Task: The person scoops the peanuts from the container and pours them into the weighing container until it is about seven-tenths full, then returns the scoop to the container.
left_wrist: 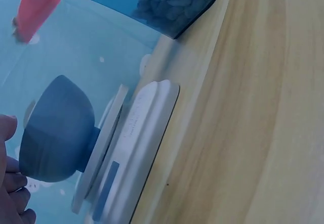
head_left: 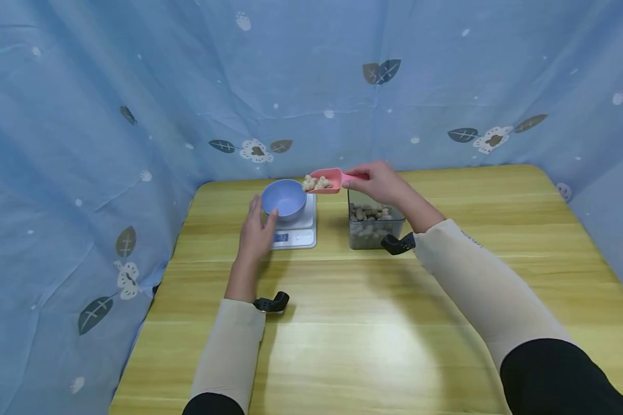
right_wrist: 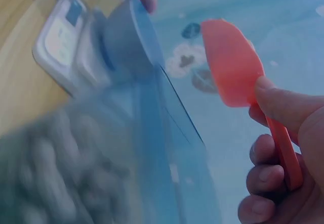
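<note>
We count one scale [head_left: 302, 238] bearing one bowl [head_left: 284, 199]. At its left, our left hand [head_left: 256, 230] spreads loosely beside the bowl; to its upper right, our right hand [head_left: 378, 181] grips one scoop [head_left: 336, 177] of peanuts [head_left: 316, 184]; farther right stands one peanut container [head_left: 366, 239].

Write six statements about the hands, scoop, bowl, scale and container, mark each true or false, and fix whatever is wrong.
1. The right hand holds the pink scoop. True.
2. The scoop is empty. False: what look like peanuts lie in it.
3. The blue bowl stands on the white scale. True.
4. In the head view, the container is left of the scale. False: the container stands to its right.
5. The left hand is at the bowl's left side in the head view. True.
6. The display is blank. False: the display shows digits.
</note>
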The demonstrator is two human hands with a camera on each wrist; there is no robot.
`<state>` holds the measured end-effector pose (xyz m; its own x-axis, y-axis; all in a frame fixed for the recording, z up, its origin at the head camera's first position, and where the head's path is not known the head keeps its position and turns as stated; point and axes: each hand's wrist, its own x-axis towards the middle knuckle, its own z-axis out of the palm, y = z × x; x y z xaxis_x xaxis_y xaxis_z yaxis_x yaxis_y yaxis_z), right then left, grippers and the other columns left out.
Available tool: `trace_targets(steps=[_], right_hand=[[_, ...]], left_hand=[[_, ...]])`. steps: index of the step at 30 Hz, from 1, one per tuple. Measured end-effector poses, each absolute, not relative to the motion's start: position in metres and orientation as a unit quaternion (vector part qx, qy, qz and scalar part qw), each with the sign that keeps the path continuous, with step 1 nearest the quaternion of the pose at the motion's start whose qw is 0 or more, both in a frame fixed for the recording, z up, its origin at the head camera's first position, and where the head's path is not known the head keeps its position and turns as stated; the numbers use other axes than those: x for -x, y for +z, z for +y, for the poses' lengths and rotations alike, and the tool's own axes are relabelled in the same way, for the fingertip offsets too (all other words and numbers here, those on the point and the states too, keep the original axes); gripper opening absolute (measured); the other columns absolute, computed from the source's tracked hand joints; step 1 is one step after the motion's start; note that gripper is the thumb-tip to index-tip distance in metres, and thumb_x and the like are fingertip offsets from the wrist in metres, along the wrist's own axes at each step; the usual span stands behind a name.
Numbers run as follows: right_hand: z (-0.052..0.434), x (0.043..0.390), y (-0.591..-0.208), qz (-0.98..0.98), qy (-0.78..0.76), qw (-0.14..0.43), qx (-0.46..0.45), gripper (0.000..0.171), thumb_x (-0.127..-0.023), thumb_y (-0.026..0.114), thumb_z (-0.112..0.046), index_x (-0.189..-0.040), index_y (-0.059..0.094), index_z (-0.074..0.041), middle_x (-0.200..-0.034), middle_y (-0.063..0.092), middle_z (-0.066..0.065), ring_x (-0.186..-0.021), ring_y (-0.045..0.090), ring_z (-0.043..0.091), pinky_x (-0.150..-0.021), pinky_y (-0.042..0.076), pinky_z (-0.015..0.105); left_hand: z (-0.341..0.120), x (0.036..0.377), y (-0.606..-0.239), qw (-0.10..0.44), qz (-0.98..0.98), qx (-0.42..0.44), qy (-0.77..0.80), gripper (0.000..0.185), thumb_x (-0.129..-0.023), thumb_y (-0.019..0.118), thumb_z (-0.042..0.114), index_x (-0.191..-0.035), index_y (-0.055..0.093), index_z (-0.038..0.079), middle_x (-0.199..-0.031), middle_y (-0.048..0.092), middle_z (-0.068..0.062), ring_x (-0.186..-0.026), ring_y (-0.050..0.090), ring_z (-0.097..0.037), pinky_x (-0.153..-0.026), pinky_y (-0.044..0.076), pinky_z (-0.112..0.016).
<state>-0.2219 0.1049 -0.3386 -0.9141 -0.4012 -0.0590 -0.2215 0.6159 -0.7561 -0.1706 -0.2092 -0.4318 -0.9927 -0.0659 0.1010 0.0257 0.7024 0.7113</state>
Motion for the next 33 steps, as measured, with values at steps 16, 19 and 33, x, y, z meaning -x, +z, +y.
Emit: trace_targets(steps=[16,19,33], right_hand=[[0.032,0.214,-0.353,0.947,-0.240,0.025,0.214,0.033,-0.097,0.063,-0.033,-0.125,0.069,-0.016,-0.090,0.068,0.007,-0.073,0.055,0.020,-0.068,0.047,0.035],[0.025,0.211,-0.351,0.955,-0.179,-0.016,0.234,0.029,-0.098,0.062,-0.030,-0.122,0.070,-0.017,-0.104,0.070,0.007,-0.091,0.064,0.024,-0.077,0.054,0.040],[0.015,0.201,-0.347,0.945,-0.058,-0.158,0.280,0.016,-0.092,0.067,-0.012,-0.105,0.076,-0.017,-0.085,0.065,0.005,-0.075,0.061,0.025,-0.057,0.048,0.037]], left_hand=[[-0.207,0.171,-0.443,0.062,-0.907,-0.034,-0.416,0.070,-0.102,0.047,0.044,-0.158,0.020,0.012,-0.165,0.017,-0.006,-0.151,0.018,-0.028,-0.123,0.019,-0.047],[-0.208,0.171,-0.443,0.067,-0.906,-0.035,-0.417,0.070,-0.102,0.047,0.045,-0.158,0.021,0.012,-0.165,0.017,-0.006,-0.151,0.019,-0.028,-0.123,0.019,-0.046],[-0.207,0.170,-0.443,0.072,-0.903,-0.034,-0.422,0.069,-0.101,0.048,0.043,-0.158,0.021,0.013,-0.165,0.016,-0.003,-0.151,0.018,-0.027,-0.123,0.017,-0.046]])
